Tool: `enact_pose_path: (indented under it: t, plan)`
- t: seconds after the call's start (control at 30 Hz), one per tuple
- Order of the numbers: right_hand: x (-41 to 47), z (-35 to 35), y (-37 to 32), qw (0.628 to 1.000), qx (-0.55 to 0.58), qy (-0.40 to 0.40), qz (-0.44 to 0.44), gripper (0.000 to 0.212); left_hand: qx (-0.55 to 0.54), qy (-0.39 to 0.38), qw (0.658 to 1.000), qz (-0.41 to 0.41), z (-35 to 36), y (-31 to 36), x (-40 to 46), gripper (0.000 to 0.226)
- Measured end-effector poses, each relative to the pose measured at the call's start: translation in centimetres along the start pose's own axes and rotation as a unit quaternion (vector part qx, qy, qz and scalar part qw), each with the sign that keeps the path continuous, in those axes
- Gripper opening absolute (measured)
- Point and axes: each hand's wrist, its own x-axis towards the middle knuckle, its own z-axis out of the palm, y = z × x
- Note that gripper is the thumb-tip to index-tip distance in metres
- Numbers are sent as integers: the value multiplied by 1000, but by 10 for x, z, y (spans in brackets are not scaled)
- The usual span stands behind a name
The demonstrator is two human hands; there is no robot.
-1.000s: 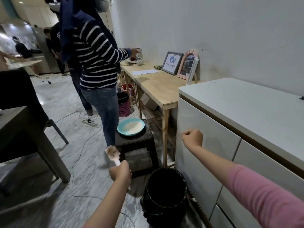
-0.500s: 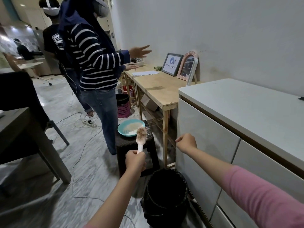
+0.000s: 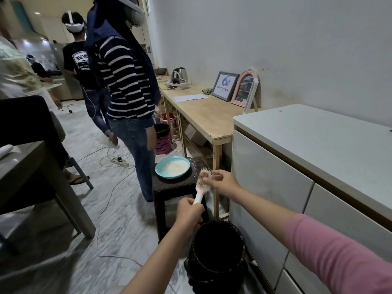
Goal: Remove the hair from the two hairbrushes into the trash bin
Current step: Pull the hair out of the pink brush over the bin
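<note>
A grey marble-patterned floor [image 3: 118,225] runs ahead of me, with a white cabinet [image 3: 297,166] filling my right side and a long wooden table [image 3: 203,115] behind it against the wall. On that table stand a framed picture [image 3: 225,85] and a pink arched frame [image 3: 246,90], with a sheet of paper [image 3: 189,97] lying further along. To my left is the corner of a dark grey table [image 3: 27,166]. A person in a navy striped top [image 3: 127,81] stands just ahead, facing away, and another in a black T-shirt [image 3: 78,64] is beyond them. Directly below my arms sits the black trash bin [image 3: 216,257], close against the cabinet front. Just past it is a dark woven stool [image 3: 171,183] carrying a light blue plate [image 3: 172,167] with something pale heaped on it. My left hand [image 3: 188,212] is curled tightly round the white handle of the hairbrush [image 3: 202,183], holding it upright with the bristle head up, above and a little beyond the bin's rim. The bristles are tangled with light brown hair [image 3: 205,176]. My right hand [image 3: 224,180] reaches in from the right with its fingertips [image 3: 214,174] pinching at the hair on the brush head, thumb and forefinger drawn together while the other fingers fan out loosely. I see only this one brush.
</note>
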Motion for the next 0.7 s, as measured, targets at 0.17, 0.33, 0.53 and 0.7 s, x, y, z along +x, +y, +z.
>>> enact_pose_path:
  t: [0.17,0.33,0.53,0.7]
  plan:
    - [0,12,-7,999,-17,27,-19,45,21,17,1000,10,5,-4,-1,26]
    - [0,14,-11,996,-50,75,-6,13,18,24,1000,5,3,-8,-1,25]
    - [-3,13,-14,992,-107,62,-30,19,-18,20,999,-20,3,-10,6,20]
    - [-2,13,-15,981,-181,51,-45,16,-65,24,995,-68,5,-11,10,13]
